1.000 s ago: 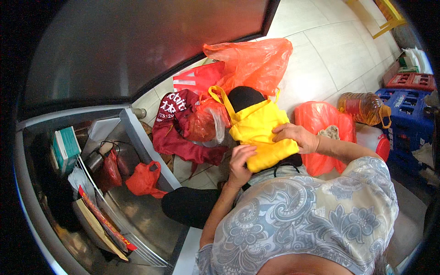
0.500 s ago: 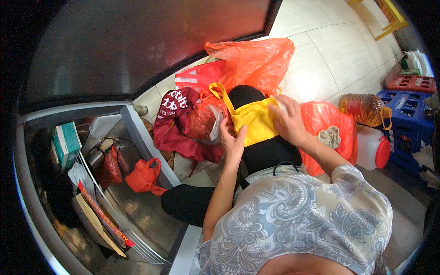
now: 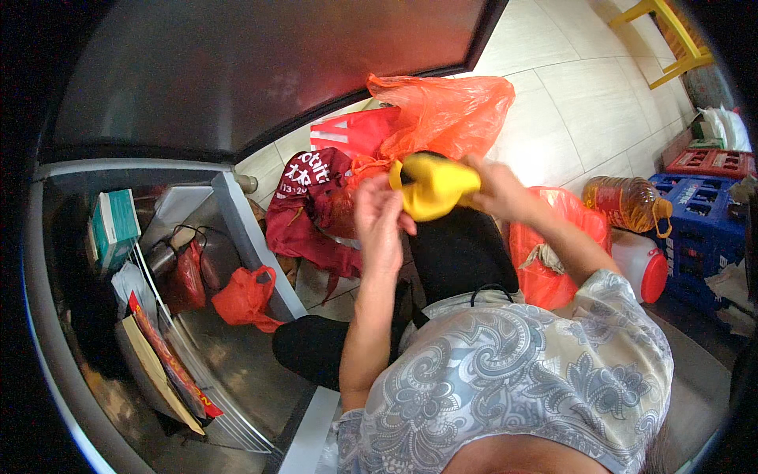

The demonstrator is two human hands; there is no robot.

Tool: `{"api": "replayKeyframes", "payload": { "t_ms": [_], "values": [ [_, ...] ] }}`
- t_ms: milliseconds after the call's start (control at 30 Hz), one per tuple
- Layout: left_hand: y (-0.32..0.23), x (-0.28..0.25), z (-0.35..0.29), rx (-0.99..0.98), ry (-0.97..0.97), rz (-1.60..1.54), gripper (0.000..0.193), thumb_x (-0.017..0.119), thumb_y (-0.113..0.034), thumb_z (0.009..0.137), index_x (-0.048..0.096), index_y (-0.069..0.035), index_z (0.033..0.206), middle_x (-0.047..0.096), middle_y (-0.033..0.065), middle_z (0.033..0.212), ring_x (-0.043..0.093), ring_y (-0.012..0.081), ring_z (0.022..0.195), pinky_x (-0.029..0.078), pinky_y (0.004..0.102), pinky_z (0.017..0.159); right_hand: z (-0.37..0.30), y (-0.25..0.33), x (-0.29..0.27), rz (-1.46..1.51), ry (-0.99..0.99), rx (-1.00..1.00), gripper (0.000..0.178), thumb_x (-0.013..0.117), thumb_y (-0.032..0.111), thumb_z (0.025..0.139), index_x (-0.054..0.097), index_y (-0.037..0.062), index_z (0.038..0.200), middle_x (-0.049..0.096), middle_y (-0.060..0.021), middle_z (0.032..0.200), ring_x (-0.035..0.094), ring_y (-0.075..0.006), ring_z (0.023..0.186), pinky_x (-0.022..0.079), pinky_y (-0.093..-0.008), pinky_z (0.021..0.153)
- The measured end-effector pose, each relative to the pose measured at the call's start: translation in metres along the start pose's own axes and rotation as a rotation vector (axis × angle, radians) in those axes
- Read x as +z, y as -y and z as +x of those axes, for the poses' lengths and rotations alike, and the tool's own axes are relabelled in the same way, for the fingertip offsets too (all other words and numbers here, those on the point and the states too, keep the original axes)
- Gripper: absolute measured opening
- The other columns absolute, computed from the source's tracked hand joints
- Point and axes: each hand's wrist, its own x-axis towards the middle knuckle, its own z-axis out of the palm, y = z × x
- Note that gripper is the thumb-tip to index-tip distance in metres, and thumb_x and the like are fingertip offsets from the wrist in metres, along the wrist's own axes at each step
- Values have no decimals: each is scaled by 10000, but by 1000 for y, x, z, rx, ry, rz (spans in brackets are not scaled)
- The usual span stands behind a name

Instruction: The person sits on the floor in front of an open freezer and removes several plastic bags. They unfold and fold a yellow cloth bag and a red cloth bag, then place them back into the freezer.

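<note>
A small yellow cloth bag (image 3: 436, 189), bunched up and partly blurred, is held above my black-clad knee. My right hand (image 3: 501, 191) is closed around its right end. At its left edge my left hand (image 3: 380, 217) has curled fingers against the cloth, the thumb below them. The bag's strap cannot be made out. Just beyond lie a thin orange plastic bag (image 3: 454, 114) and a dark red cloth bag (image 3: 304, 213) with white print. By my right forearm stands an orange plastic bag (image 3: 530, 229) with a crumpled pale cloth (image 3: 549, 257) on it.
An open compartment (image 3: 229, 371) at left holds a teal box (image 3: 117, 225), books (image 3: 158, 379) and a red plastic bag (image 3: 249, 296). Its dark door (image 3: 260, 71) stands open. At right are an oil bottle (image 3: 624, 204), a red-capped jug (image 3: 634, 261), a blue crate (image 3: 695, 217) and a yellow stool (image 3: 679, 55).
The yellow bag has gone from spread flat over my knee to bunched and lifted. My left hand has shifted left and up, and my right hand has closed on the bag's end.
</note>
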Motion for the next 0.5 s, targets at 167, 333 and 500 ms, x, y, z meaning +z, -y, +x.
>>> {"api": "replayKeyframes", "payload": {
  "t_ms": [167, 333, 500],
  "values": [
    [-69, 0, 6, 442, 209, 510, 756, 770, -278, 837, 391, -9, 1433, 502, 141, 1374, 475, 230, 1274, 356, 377, 1085, 30, 51, -79, 490, 130, 62, 439, 704, 171, 877, 567, -24, 1246, 682, -87, 1121, 644, -148, 1006, 516, -303, 889],
    [-78, 26, 22, 312, 426, 95, 1043, 850, -486, 701, 328, -15, 1471, 473, 102, 1416, 461, 228, 1311, 397, 372, 1067, 46, 114, -106, 484, 73, -165, 441, 726, 187, 870, 570, -18, 1228, 695, -79, 1060, 653, -135, 951, 534, -288, 832],
    [-50, 51, 16, 151, 523, -28, 643, 806, -352, 808, 486, -49, 1277, 612, 42, 1089, 589, 118, 799, 517, 295, 790, 72, 154, -117, -207, -300, -582, 420, 716, 124, 822, 565, -8, 1191, 695, -168, 972, 697, -284, 912, 544, -367, 786]
  ]
}}
